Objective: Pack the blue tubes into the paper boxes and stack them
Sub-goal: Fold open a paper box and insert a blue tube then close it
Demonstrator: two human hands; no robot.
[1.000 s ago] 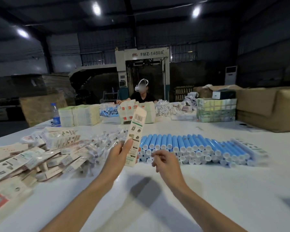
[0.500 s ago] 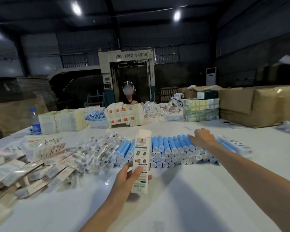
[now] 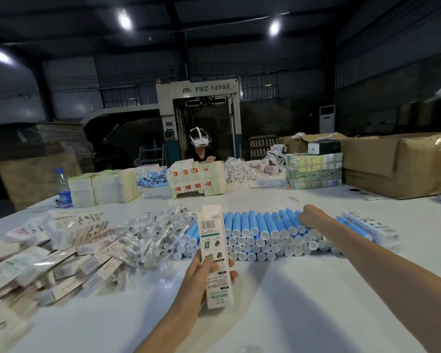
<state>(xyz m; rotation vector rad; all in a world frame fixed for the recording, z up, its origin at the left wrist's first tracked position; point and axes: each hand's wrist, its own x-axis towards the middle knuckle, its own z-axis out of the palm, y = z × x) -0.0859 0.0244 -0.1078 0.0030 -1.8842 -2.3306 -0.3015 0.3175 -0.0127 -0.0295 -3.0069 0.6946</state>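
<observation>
- Paper boxes (image 3: 36,250) in a loose heap at the far left of the white table (image 3: 290,314), well apart from both hands; little danger there.
- Clear sachets (image 3: 150,235) piled just beside the tubes; easy to drag along by mistake.
- Left hand (image 3: 201,278) wrapped around the lower half of the held box (image 3: 212,250), thumb in front, box upright, top flap seemingly open. Too hard a squeeze could flatten the mouth and block the tube.
- Blue tubes (image 3: 260,230) stacked in rows at the table centre, white caps toward the camera. Round, so likely to roll and collapse if pulled from a low row.
- Right hand (image 3: 309,217) resting on the top row near the stack's right end, fingers hidden behind the knuckles; cannot tell whether pinching a tube. Could lift two at once.
- Another printed box (image 3: 369,225) lying just beside the stack's right end; might be knocked by the forearm.
</observation>
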